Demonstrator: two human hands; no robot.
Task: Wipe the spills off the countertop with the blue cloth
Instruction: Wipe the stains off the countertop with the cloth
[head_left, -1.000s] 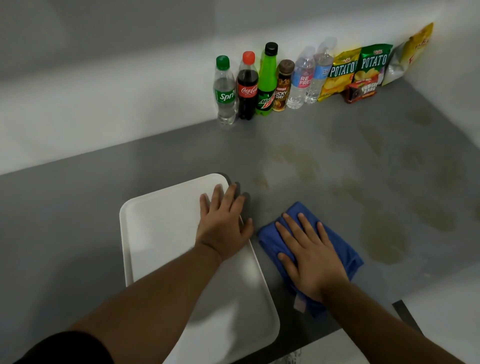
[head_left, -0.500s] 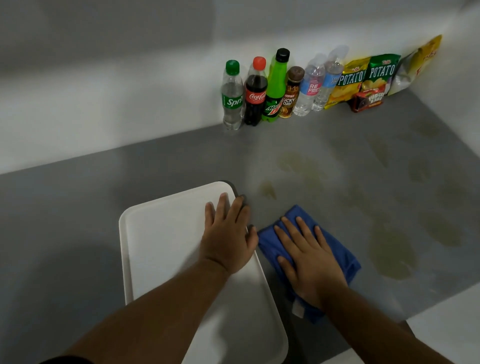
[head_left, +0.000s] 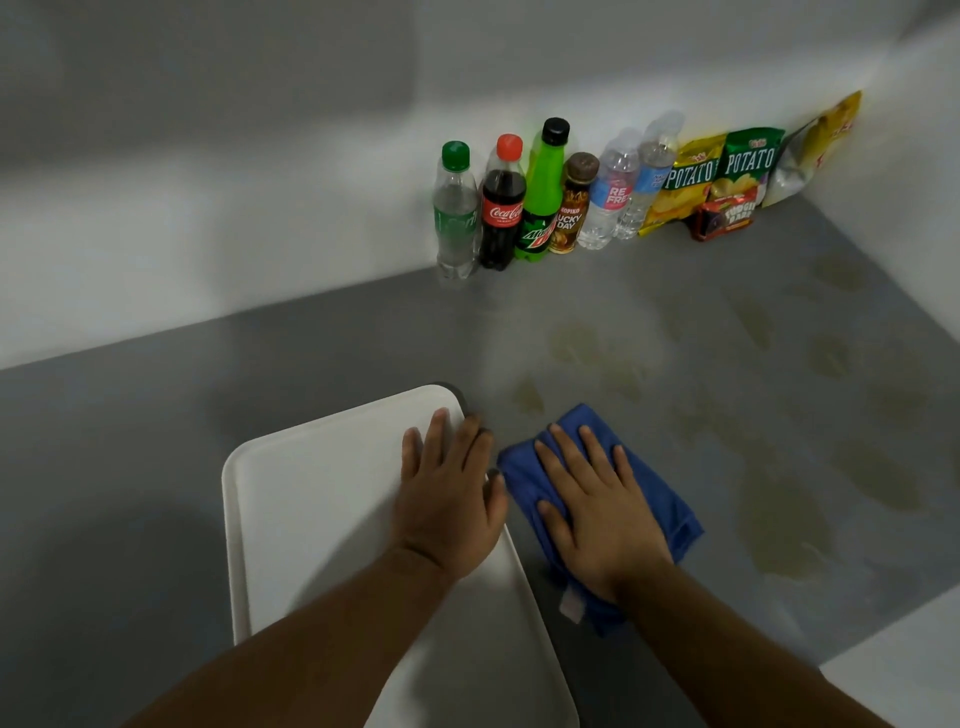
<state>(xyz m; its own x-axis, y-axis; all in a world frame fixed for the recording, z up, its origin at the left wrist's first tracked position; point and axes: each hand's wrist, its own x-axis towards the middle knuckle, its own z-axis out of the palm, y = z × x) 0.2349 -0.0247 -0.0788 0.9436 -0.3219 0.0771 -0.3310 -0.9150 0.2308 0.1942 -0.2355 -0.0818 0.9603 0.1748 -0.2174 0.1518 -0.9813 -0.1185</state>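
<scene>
Grey countertop (head_left: 363, 338) with yellowish spills (head_left: 779, 514), right hand (head_left: 597, 512) flat, fingers spread on blue cloth (head_left: 670, 506), left hand (head_left: 449, 499) flat on white tray (head_left: 311, 493) beside it

we read "coca-cola" in white script on the red label of the dark cola bottle (head_left: 502, 218). the brown-capped bottle (head_left: 571, 218) says "kopiko" and, under it, "lucky day". the pink label of a clear water bottle (head_left: 612, 195) shows "re" over "fre". the yellow chip bag (head_left: 685, 182) and the green chip bag (head_left: 750, 161) each carry "potato". lettering on the green-capped bottle (head_left: 456, 218), the bright green bottle (head_left: 540, 208) and the small red box (head_left: 724, 218) is too blurred for us to read.
</scene>
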